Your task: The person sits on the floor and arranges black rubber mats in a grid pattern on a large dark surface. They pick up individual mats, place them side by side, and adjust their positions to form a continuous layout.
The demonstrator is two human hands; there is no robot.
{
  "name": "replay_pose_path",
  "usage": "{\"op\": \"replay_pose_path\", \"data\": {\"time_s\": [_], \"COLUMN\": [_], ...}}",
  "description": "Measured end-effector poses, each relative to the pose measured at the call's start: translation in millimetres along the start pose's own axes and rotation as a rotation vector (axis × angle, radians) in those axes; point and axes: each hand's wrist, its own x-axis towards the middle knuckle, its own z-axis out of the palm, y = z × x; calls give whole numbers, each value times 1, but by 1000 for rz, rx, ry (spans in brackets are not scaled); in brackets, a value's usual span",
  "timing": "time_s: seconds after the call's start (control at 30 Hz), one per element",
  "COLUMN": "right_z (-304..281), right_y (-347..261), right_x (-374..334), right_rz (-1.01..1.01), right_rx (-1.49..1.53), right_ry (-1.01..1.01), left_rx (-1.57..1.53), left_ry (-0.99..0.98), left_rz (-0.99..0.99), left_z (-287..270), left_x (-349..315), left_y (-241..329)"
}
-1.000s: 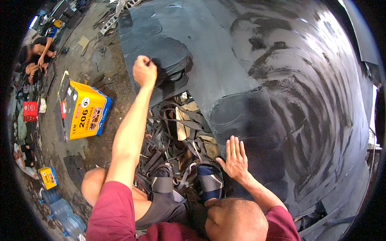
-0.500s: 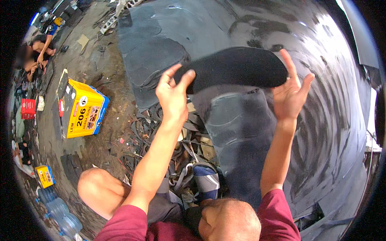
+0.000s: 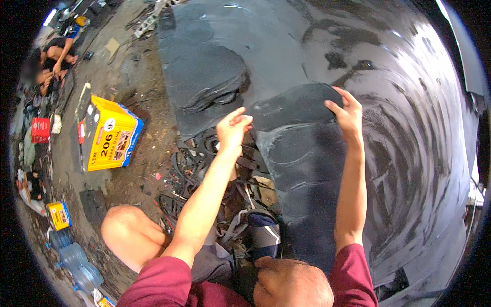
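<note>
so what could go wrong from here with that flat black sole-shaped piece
The flat black sole-shaped piece might skew: the bare right hand is at its right end, but whether the bare left hand touches the other end is unclear.
That left end lies near the edge of the broad dark sheet, so it could slip toward the tangled dark scraps.
It might overlap the curved sole-like shape just below it.

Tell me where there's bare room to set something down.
Mostly bare ground lies between the yellow tin and the left edge of the black sheet. That sheet also has room between the stacked pieces and the dark swirls, above the held piece. Crowded: the scrap heap below the left hand.
</note>
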Motion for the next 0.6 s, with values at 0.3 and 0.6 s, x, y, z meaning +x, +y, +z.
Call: {"op": "replay_pose_path", "data": {"time_s": [0.3,0.6], "right_z": [-117,-104], "right_y": [13,-25], "right_x": [-136,-219], "right_rz": [335,-29], "right_rx": [-83,-819], "right_ry": [-52,256], "left_rx": [688,1316], "left_ry": [776,872], "left_rz": [505,759], "left_z": [-147,-100], "left_x": [126,119], "left_y": [59,96]}}
